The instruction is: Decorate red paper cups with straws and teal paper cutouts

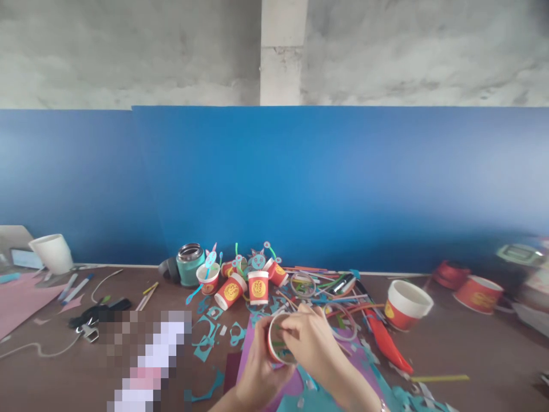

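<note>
In the head view my left hand (259, 369) is wrapped round a red and white paper cup (273, 343), its open mouth tilted toward me. My right hand (311, 337) reaches over the rim, its fingertips closed inside the cup. Something greenish shows in there, but what the fingers pinch is too small to name. Purple paper (245, 366) and turquoise paper scraps (315, 395) lie under my hands. Just beyond stand and lie several red paper cups (258, 289), some decorated with turquoise paper faces (258, 261) and straws.
A turquoise thermos (191, 266) stands at the back left. Straws and tape rolls (302, 284) clutter the back middle. To the right are stacked paper cups (407, 306), a red-handled tool (388, 343) and a yellow strip (441, 378). Keys (89, 332), pens (77, 288) and pink paper (30, 303) lie left.
</note>
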`<state>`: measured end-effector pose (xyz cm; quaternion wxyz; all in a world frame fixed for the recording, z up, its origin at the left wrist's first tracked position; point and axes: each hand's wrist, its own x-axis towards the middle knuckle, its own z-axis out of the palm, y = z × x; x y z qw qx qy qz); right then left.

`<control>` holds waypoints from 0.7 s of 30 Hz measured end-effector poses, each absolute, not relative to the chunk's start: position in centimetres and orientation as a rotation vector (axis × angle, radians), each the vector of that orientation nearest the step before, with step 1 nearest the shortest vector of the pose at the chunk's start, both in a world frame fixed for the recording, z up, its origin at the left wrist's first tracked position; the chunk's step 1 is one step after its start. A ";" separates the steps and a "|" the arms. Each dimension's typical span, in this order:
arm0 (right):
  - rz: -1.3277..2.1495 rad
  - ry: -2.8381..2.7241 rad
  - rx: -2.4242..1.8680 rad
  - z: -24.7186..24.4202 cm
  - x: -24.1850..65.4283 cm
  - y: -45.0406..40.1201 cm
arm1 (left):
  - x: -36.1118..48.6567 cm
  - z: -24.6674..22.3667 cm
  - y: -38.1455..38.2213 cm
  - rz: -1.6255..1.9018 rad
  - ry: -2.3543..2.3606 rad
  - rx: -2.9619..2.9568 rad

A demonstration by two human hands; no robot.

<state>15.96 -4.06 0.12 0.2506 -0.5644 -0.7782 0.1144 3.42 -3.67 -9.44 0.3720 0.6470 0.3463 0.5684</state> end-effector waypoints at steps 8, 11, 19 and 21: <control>0.288 -2.131 -1.639 0.5 15.5 -4.1 | 2.9 -9.4 -3.7 1.435 1.016 1.900; 0.292 -2.095 -1.630 0.7 15.1 -4.4 | 2.9 -10.1 -3.6 1.460 1.103 1.974; 0.309 -2.042 -1.567 0.2 15.0 -4.4 | 2.9 -11.0 -3.3 1.498 1.146 2.149; 0.304 -2.024 -1.550 0.1 15.0 -4.3 | 2.9 -10.9 -3.3 1.485 1.146 2.151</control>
